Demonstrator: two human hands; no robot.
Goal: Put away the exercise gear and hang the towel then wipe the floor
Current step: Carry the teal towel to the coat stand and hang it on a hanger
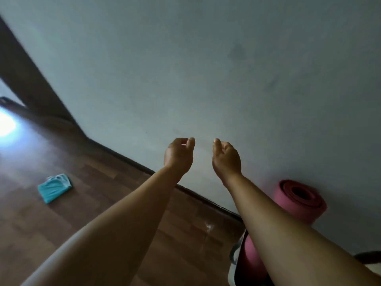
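Against the wall [185,58] | left hand [179,156], right hand [226,159]: loosely curled, empty | rolled mat [303,200] stood upright | teal towel [54,187] lay on floor [103,203]; best lifted by one edge.

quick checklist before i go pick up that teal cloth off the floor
1. Left hand free: ok, fingers loosely curled, holding nothing.
2. Right hand free: ok, also empty.
3. Pink mat put away: ok, it is rolled and stands against the wall.
4. Teal cloth location: ok, it lies folded on the wood floor, off to the left, apart from both hands.
5. Path to cloth: ok, nothing shows on the floor between.
6. Floor dry: not ok, a wet-looking shine sits near the mat.
7. Hanging spot for towel: cannot tell, none in view.
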